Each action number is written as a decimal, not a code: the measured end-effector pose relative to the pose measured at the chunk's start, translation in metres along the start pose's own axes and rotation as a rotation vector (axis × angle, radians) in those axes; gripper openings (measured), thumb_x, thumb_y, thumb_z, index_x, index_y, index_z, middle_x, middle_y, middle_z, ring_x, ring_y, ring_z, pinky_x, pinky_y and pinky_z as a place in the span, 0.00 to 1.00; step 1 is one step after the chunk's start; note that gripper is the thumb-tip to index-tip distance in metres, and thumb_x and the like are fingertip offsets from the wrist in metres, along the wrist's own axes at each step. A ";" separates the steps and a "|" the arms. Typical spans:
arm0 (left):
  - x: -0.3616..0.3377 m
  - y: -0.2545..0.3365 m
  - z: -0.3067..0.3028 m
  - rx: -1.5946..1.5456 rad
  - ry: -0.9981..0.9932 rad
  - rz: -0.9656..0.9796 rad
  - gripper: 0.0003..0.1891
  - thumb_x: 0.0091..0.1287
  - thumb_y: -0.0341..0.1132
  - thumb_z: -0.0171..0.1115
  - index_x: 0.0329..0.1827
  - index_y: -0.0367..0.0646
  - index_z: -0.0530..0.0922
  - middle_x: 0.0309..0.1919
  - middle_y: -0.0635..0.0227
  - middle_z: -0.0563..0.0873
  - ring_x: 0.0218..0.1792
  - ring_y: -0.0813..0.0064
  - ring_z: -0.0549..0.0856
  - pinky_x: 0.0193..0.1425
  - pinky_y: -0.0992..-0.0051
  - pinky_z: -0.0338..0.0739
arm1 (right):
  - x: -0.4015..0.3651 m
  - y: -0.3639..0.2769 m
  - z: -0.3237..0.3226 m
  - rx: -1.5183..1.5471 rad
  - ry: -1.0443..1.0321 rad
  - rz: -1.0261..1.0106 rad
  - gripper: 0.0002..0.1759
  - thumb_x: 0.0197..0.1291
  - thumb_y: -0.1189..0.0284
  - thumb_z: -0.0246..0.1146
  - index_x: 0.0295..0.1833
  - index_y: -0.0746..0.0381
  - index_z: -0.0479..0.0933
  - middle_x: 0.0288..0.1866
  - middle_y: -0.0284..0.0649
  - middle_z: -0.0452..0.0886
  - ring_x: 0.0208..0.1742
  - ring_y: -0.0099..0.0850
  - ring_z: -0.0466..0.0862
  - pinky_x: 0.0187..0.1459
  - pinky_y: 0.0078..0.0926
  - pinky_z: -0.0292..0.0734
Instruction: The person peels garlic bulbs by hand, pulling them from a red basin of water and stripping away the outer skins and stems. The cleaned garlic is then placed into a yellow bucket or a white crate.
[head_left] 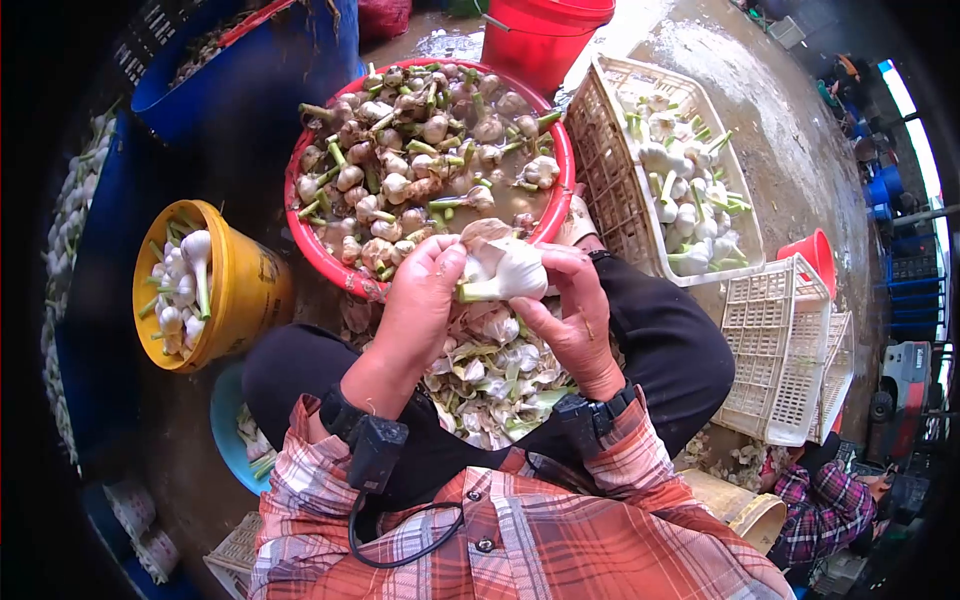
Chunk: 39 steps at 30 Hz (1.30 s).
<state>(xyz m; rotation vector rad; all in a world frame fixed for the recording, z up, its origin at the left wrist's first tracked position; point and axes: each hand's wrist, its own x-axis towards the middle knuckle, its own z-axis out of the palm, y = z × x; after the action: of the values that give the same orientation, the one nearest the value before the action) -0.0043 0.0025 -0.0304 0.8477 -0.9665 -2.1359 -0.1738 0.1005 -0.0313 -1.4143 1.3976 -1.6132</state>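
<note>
Between my two hands is a white garlic bulb point(520, 270) with a short green stem pointing left. My right hand point(575, 310) grips the bulb from the right, thumb below and fingers above. A loose, brownish outer skin point(485, 234) stands up from the bulb, pinched between the thumb and finger of my left hand point(425, 290). Just beyond the hands sits a red tub point(568, 160) of murky water, full of dirty garlic bulbs point(395, 187). Below my hands, peeled skins point(490, 385) pile up between my legs.
Cleaned garlic fills a white crate point(755, 225) at the right, with stacked crates point(765, 350) nearer. At left stand a yellow bucket point(235, 290) of garlic and a blue basin point(228, 425). A red bucket point(545, 45) is behind the tub. Another person's plaid sleeve point(830, 505) shows lower right.
</note>
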 end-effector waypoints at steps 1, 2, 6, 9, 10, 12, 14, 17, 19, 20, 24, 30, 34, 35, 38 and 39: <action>-0.001 0.002 0.001 -0.030 -0.007 -0.021 0.22 0.80 0.40 0.54 0.70 0.36 0.71 0.61 0.58 0.82 0.59 0.68 0.86 0.64 0.65 0.83 | -0.002 0.000 -0.002 0.032 -0.013 0.023 0.32 0.56 0.78 0.77 0.64 0.65 0.71 0.62 0.41 0.75 0.62 0.31 0.81 0.61 0.27 0.79; -0.002 0.004 0.001 -0.060 -0.018 -0.042 0.23 0.80 0.40 0.53 0.71 0.36 0.71 0.62 0.57 0.82 0.60 0.66 0.85 0.65 0.63 0.83 | -0.002 -0.001 -0.007 0.180 -0.037 0.081 0.29 0.61 0.77 0.74 0.66 0.65 0.71 0.64 0.41 0.76 0.64 0.31 0.80 0.65 0.31 0.76; -0.009 0.021 0.016 -0.111 0.023 -0.017 0.21 0.80 0.38 0.51 0.69 0.34 0.72 0.61 0.59 0.82 0.61 0.67 0.84 0.67 0.66 0.79 | 0.000 -0.012 -0.014 0.602 -0.037 0.348 0.28 0.73 0.67 0.65 0.72 0.65 0.68 0.69 0.40 0.75 0.67 0.31 0.78 0.72 0.34 0.69; -0.005 0.021 0.015 -0.121 -0.066 0.046 0.19 0.80 0.37 0.50 0.66 0.35 0.73 0.59 0.60 0.83 0.59 0.68 0.84 0.66 0.67 0.79 | 0.004 -0.013 -0.013 0.882 -0.059 0.430 0.34 0.73 0.58 0.64 0.74 0.66 0.65 0.67 0.40 0.77 0.70 0.30 0.75 0.71 0.33 0.70; -0.002 0.016 0.014 -0.119 -0.063 0.077 0.19 0.79 0.37 0.50 0.66 0.35 0.73 0.59 0.61 0.83 0.58 0.70 0.85 0.66 0.67 0.79 | 0.004 -0.010 -0.016 0.818 -0.058 0.500 0.34 0.72 0.58 0.65 0.74 0.66 0.66 0.68 0.40 0.77 0.69 0.31 0.76 0.69 0.33 0.72; 0.001 0.010 0.010 -0.067 -0.037 0.086 0.19 0.79 0.38 0.50 0.65 0.35 0.74 0.58 0.61 0.84 0.58 0.69 0.85 0.66 0.67 0.79 | 0.008 -0.012 -0.023 0.581 -0.088 0.680 0.32 0.72 0.62 0.65 0.74 0.66 0.66 0.67 0.40 0.77 0.68 0.31 0.77 0.66 0.33 0.74; 0.000 0.016 0.008 -0.106 -0.015 0.088 0.19 0.79 0.40 0.51 0.64 0.35 0.75 0.56 0.60 0.85 0.57 0.68 0.86 0.66 0.66 0.79 | 0.003 -0.010 -0.018 0.723 -0.068 0.644 0.33 0.70 0.62 0.66 0.73 0.67 0.66 0.68 0.42 0.76 0.66 0.34 0.79 0.64 0.34 0.76; 0.008 0.029 -0.012 -0.416 0.057 0.127 0.19 0.77 0.43 0.57 0.62 0.39 0.77 0.52 0.63 0.87 0.51 0.71 0.87 0.59 0.68 0.83 | -0.010 0.009 -0.019 1.349 0.002 0.585 0.39 0.67 0.57 0.68 0.76 0.62 0.63 0.72 0.50 0.72 0.68 0.44 0.77 0.63 0.39 0.77; -0.004 0.055 -0.001 -0.235 0.071 0.121 0.16 0.77 0.42 0.56 0.58 0.39 0.78 0.49 0.65 0.87 0.49 0.72 0.88 0.58 0.69 0.83 | -0.010 0.017 -0.026 1.369 0.072 0.528 0.40 0.66 0.59 0.69 0.77 0.60 0.62 0.72 0.50 0.72 0.69 0.47 0.76 0.64 0.40 0.78; -0.007 0.057 -0.004 -0.061 0.011 0.125 0.14 0.78 0.40 0.56 0.57 0.39 0.78 0.48 0.66 0.86 0.49 0.72 0.88 0.57 0.69 0.83 | -0.006 0.021 -0.033 1.325 0.150 0.591 0.39 0.67 0.59 0.69 0.77 0.61 0.62 0.72 0.50 0.72 0.69 0.47 0.76 0.63 0.40 0.78; -0.024 0.025 0.006 0.912 -0.318 0.158 0.09 0.73 0.35 0.63 0.50 0.40 0.82 0.38 0.62 0.86 0.41 0.67 0.88 0.47 0.69 0.81 | 0.044 0.036 -0.088 1.216 0.351 0.522 0.29 0.73 0.60 0.63 0.70 0.67 0.69 0.69 0.50 0.75 0.68 0.46 0.78 0.62 0.39 0.83; -0.016 0.077 -0.013 0.741 0.197 0.398 0.07 0.74 0.30 0.63 0.48 0.39 0.85 0.33 0.69 0.87 0.35 0.81 0.85 0.42 0.78 0.79 | 0.061 0.043 -0.036 0.246 0.215 0.619 0.26 0.74 0.56 0.64 0.59 0.70 0.76 0.50 0.45 0.85 0.51 0.31 0.88 0.47 0.24 0.85; -0.008 0.087 -0.014 0.513 0.366 0.660 0.11 0.77 0.28 0.60 0.58 0.38 0.83 0.42 0.71 0.88 0.43 0.84 0.86 0.51 0.81 0.81 | -0.020 0.108 0.053 -0.303 -0.516 0.438 0.05 0.66 0.74 0.65 0.44 0.63 0.84 0.36 0.45 0.88 0.40 0.35 0.89 0.43 0.32 0.83; -0.008 0.087 -0.016 0.518 0.372 0.653 0.11 0.77 0.28 0.60 0.58 0.38 0.83 0.42 0.71 0.88 0.43 0.84 0.86 0.51 0.81 0.81 | -0.045 0.140 0.068 -0.361 -0.587 0.304 0.08 0.62 0.76 0.65 0.46 0.59 0.85 0.39 0.47 0.86 0.42 0.43 0.89 0.47 0.39 0.83; -0.013 0.087 -0.017 0.520 0.238 0.475 0.14 0.79 0.31 0.58 0.62 0.35 0.81 0.47 0.65 0.88 0.49 0.78 0.87 0.60 0.77 0.79 | -0.071 0.180 0.101 -0.850 -0.802 0.255 0.22 0.53 0.78 0.66 0.54 0.49 0.85 0.46 0.45 0.84 0.50 0.44 0.85 0.52 0.43 0.81; -0.013 0.087 -0.019 0.500 0.213 0.443 0.13 0.79 0.31 0.58 0.61 0.35 0.81 0.47 0.66 0.88 0.49 0.78 0.87 0.59 0.77 0.79 | -0.080 0.197 0.106 -0.877 -0.910 0.223 0.24 0.51 0.78 0.66 0.55 0.47 0.85 0.49 0.43 0.82 0.54 0.44 0.84 0.54 0.43 0.80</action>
<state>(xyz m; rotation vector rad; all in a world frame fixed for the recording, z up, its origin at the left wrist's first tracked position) 0.0422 -0.0405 0.0333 0.9602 -1.4460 -1.4185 -0.0927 0.0809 -0.2542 -1.9743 1.5930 -0.0408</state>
